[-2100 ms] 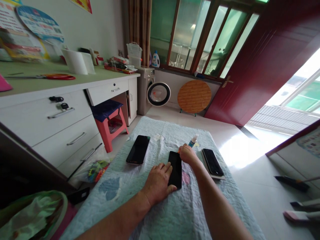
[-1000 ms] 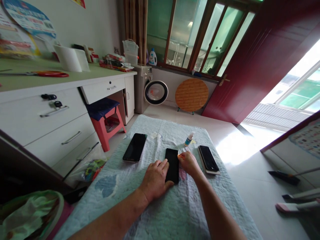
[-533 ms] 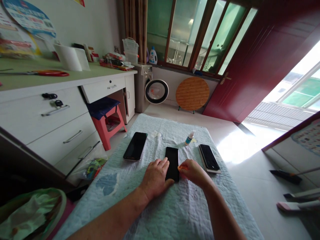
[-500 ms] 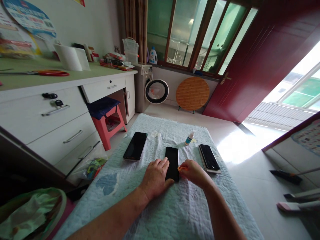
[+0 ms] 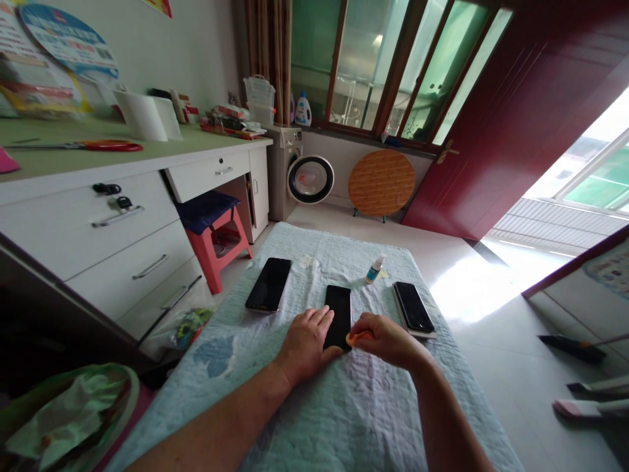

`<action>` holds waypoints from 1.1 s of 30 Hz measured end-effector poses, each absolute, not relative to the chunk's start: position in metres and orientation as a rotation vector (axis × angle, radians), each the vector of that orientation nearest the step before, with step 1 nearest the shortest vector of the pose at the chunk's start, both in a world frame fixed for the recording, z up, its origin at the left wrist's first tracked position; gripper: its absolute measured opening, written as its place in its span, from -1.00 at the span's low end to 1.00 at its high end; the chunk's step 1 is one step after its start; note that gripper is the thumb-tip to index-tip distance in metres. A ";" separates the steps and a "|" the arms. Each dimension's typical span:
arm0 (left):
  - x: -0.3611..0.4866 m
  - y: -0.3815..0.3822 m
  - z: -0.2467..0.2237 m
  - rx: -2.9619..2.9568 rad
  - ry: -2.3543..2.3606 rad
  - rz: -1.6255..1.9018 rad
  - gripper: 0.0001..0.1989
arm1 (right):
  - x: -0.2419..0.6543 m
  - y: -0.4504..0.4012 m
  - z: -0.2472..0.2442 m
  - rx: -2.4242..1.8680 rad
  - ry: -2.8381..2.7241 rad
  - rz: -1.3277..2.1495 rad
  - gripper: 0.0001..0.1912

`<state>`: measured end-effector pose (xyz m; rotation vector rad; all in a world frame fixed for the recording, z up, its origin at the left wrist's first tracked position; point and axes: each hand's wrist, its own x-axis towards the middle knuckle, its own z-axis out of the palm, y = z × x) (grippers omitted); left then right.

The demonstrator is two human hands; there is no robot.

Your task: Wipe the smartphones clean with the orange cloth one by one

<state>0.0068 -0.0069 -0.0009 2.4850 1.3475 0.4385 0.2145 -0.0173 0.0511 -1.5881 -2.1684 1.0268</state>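
Observation:
A black smartphone (image 5: 338, 314) lies face up on the pale blue quilted cover in front of me. My left hand (image 5: 305, 337) rests flat across its left side, fingers stretched out and thumb along the near end. Pinched in my right hand (image 5: 386, 339) is a small soft-looking orange piece (image 5: 352, 339), perhaps a cloth; it touches the phone's right edge close to the near corner. My right fingers hide most of it. Beyond that hand stands a small spray bottle (image 5: 375, 269) with a clear cap.
Another dark phone (image 5: 268, 284) lies at the left of the quilted cover (image 5: 314, 246). On the right, a third phone (image 5: 413, 307) rests on a pale flat box. A red stool (image 5: 211, 262) and a waste bin (image 5: 132, 393) stand left of the table.
My right hand has slid the orange piece along the phone's right edge toward the near corner. The left hand keeps its place on the phone; the view has shifted slightly.

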 end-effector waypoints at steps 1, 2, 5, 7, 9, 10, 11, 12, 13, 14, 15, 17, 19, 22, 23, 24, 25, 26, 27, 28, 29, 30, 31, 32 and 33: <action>0.006 -0.006 -0.001 2.485 1.329 0.450 -0.29 | 0.212 -0.017 0.050 -1.572 -2.170 0.977 -0.83; 0.004 -0.005 -0.001 2.485 1.314 0.459 -0.31 | 0.209 -0.016 0.047 -1.567 -2.178 0.946 -0.84; 0.001 -0.004 0.002 2.493 1.273 0.436 -0.41 | 0.201 -0.012 0.036 -1.584 -2.186 0.887 -0.81; 0.000 -0.004 0.004 2.503 1.258 0.400 -0.45 | 0.198 -0.007 0.026 -1.608 -2.175 0.774 -0.79; 0.000 -0.004 0.006 2.512 1.243 0.376 -0.46 | 0.197 0.000 0.018 -1.642 -2.147 0.645 -0.78; 0.000 -0.004 0.006 2.516 1.236 0.370 -0.46 | 0.197 0.004 0.015 -1.660 -2.127 0.585 -0.78; 0.000 -0.004 0.006 2.520 1.229 0.364 -0.47 | 0.198 0.009 0.012 -1.673 -2.107 0.530 -0.78; 0.000 -0.004 0.006 2.524 1.224 0.359 -0.47 | 0.199 0.015 0.009 -1.684 -2.087 0.475 -0.78; 0.000 -0.004 0.006 2.528 1.219 0.355 -0.47 | 0.199 0.021 0.006 -1.692 -2.070 0.422 -0.79; -0.001 -0.004 0.005 2.532 1.216 0.353 -0.47 | 0.200 0.027 0.003 -1.700 -2.059 0.376 -0.78; -0.001 -0.003 0.004 2.537 1.211 0.355 -0.47 | 0.202 0.033 0.001 -1.707 -2.053 0.336 -0.78; -0.002 -0.003 0.002 2.544 1.197 0.370 -0.48 | 0.203 0.045 -0.003 -1.747 -2.033 0.275 -0.77; -0.003 -0.002 0.001 2.541 1.184 0.379 -0.49 | 0.203 0.056 -0.004 -1.795 -2.021 0.235 -0.77; -0.005 -0.001 0.000 2.513 1.157 0.362 -0.50 | 0.197 0.067 -0.002 -1.864 -2.040 0.188 -0.75; -0.005 -0.001 0.000 2.500 1.147 0.354 -0.50 | 0.192 0.070 -0.001 -1.882 -2.053 0.170 -0.74; -0.005 0.000 0.001 2.489 1.141 0.346 -0.49 | 0.187 0.071 0.000 -1.895 -2.066 0.154 -0.74; -0.006 0.000 0.001 2.480 1.136 0.342 -0.48 | 0.182 0.072 0.000 -1.900 -2.081 0.140 -0.73; -0.006 0.001 0.002 2.473 1.135 0.343 -0.48 | 0.176 0.073 0.001 -1.896 -2.098 0.131 -0.72; -0.006 0.001 0.003 2.467 1.137 0.346 -0.48 | 0.171 0.074 0.001 -1.883 -2.117 0.127 -0.71; -0.006 0.002 0.003 2.464 1.142 0.351 -0.48 | 0.166 0.076 0.000 -1.863 -2.142 0.129 -0.70; -0.006 0.002 0.003 2.464 1.147 0.359 -0.49 | 0.162 0.077 0.000 -1.841 -2.168 0.135 -0.70; -0.006 0.002 0.003 2.466 1.152 0.366 -0.50 | 0.159 0.079 0.000 -1.822 -2.196 0.142 -0.69; -0.006 0.002 0.004 2.470 1.159 0.372 -0.51 | 0.158 0.081 0.000 -1.808 -2.222 0.146 -0.69; -0.007 0.002 0.004 2.476 1.163 0.378 -0.52 | 0.157 0.083 0.000 -1.806 -2.245 0.150 -0.68; -0.007 0.002 0.005 2.483 1.166 0.385 -0.53 | 0.157 0.085 0.001 -1.812 -2.265 0.156 -0.68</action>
